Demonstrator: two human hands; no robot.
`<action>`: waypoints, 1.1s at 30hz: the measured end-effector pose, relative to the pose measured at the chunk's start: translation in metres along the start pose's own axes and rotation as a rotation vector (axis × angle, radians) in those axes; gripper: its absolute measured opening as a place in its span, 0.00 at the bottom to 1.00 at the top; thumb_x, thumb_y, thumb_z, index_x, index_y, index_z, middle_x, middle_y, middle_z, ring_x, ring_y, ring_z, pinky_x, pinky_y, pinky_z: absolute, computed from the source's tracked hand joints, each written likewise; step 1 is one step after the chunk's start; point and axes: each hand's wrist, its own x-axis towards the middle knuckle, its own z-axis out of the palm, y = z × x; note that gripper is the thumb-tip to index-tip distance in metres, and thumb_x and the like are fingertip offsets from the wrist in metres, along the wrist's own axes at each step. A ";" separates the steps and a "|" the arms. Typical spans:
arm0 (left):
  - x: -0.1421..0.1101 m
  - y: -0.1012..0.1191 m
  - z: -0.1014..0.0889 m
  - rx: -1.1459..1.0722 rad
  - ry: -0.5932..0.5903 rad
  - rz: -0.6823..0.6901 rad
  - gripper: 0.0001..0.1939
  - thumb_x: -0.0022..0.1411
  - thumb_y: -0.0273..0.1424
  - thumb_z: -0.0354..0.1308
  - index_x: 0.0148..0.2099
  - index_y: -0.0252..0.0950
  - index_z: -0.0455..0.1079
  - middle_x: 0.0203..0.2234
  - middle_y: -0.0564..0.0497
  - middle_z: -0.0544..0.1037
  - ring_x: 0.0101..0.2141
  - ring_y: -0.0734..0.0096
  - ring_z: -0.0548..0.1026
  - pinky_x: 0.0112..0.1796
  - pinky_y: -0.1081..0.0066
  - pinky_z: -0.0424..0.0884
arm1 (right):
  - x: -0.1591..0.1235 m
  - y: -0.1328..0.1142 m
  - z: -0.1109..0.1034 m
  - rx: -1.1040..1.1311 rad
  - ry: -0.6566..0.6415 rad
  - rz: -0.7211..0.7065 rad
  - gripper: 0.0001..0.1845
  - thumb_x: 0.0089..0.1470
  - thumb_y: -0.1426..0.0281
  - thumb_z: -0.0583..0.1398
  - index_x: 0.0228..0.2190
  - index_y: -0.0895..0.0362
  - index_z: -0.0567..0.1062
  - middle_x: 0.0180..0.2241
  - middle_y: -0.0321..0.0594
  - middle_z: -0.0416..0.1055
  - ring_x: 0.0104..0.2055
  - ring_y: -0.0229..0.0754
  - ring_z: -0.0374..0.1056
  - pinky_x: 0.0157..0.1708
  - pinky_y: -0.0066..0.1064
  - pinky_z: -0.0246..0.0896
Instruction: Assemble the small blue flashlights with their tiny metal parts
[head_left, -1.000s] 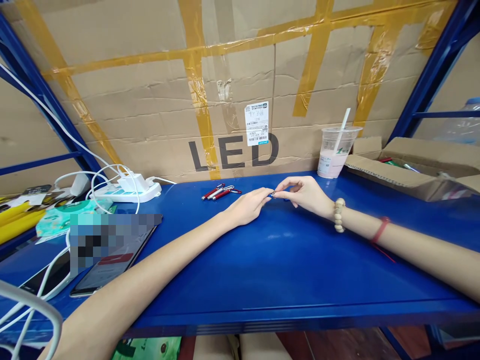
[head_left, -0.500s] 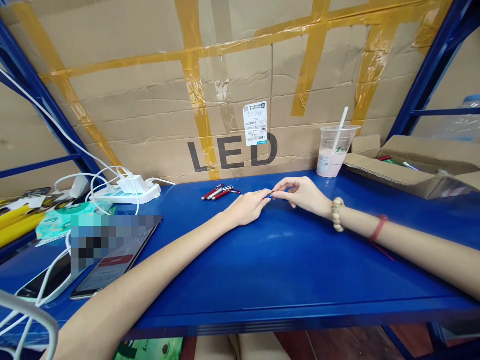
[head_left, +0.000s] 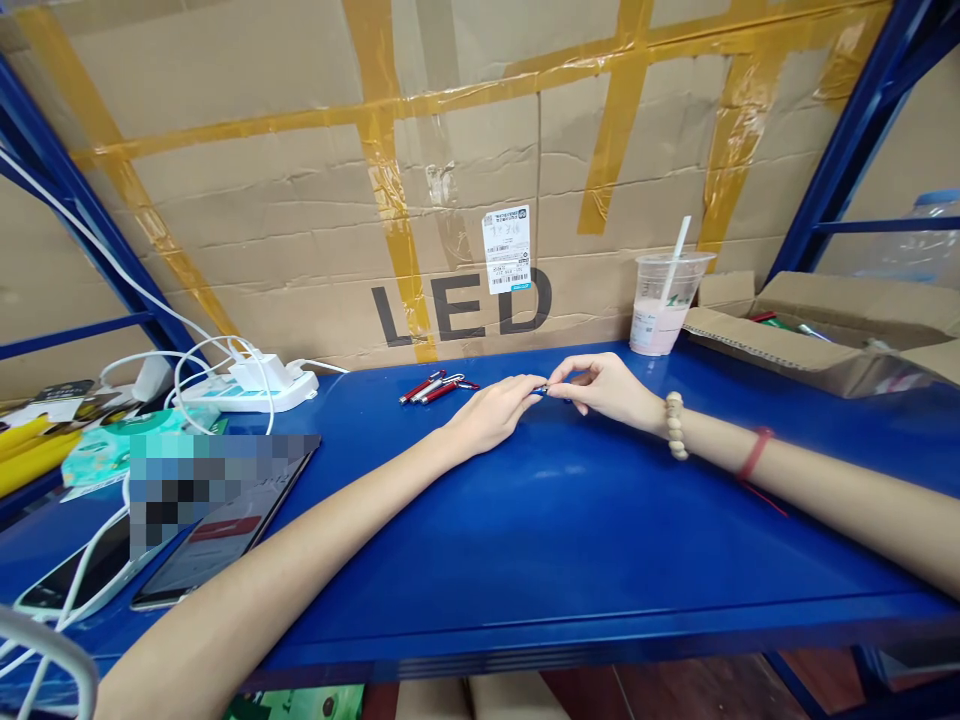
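Observation:
My left hand [head_left: 491,412] and my right hand [head_left: 606,388] meet over the middle of the blue shelf [head_left: 525,520]. Both pinch a small blue object [head_left: 541,389] between their fingertips; it is too small to name. The right wrist wears a bead bracelet [head_left: 676,425] and a red band [head_left: 753,453]. A few small red pen-like keychain lights [head_left: 433,386] lie just left of my left hand, near the cardboard wall.
A drink cup with a straw [head_left: 661,305] stands at the back right beside an open cardboard box [head_left: 810,335]. At the left are a white power strip with cables [head_left: 247,383], a tablet [head_left: 217,530] and a phone [head_left: 82,575]. Taped cardboard marked LED [head_left: 465,305] closes the back.
Both hands stay pinched together on the small object; the view has shifted slightly left and down.

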 end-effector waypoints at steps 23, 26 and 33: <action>-0.002 0.006 0.001 0.202 -0.007 -0.044 0.14 0.65 0.31 0.40 0.49 0.34 0.62 0.46 0.47 0.72 0.42 0.66 0.73 0.38 0.69 0.72 | 0.000 0.006 0.000 -0.049 -0.009 -0.001 0.19 0.41 0.54 0.61 0.24 0.59 0.72 0.14 0.31 0.63 0.14 0.30 0.55 0.17 0.24 0.51; -0.003 0.006 0.002 0.246 -0.033 -0.045 0.15 0.65 0.32 0.40 0.50 0.34 0.61 0.47 0.46 0.71 0.42 0.65 0.73 0.38 0.68 0.72 | 0.000 0.006 -0.001 -0.054 -0.022 -0.003 0.20 0.40 0.54 0.61 0.24 0.59 0.72 0.15 0.31 0.63 0.14 0.30 0.56 0.17 0.24 0.52; -0.003 0.007 0.001 0.244 -0.062 -0.063 0.15 0.66 0.31 0.39 0.50 0.35 0.60 0.44 0.47 0.73 0.41 0.67 0.74 0.35 0.70 0.72 | 0.001 0.007 -0.001 -0.047 -0.038 -0.001 0.20 0.39 0.54 0.62 0.24 0.59 0.72 0.22 0.35 0.68 0.14 0.28 0.56 0.17 0.25 0.52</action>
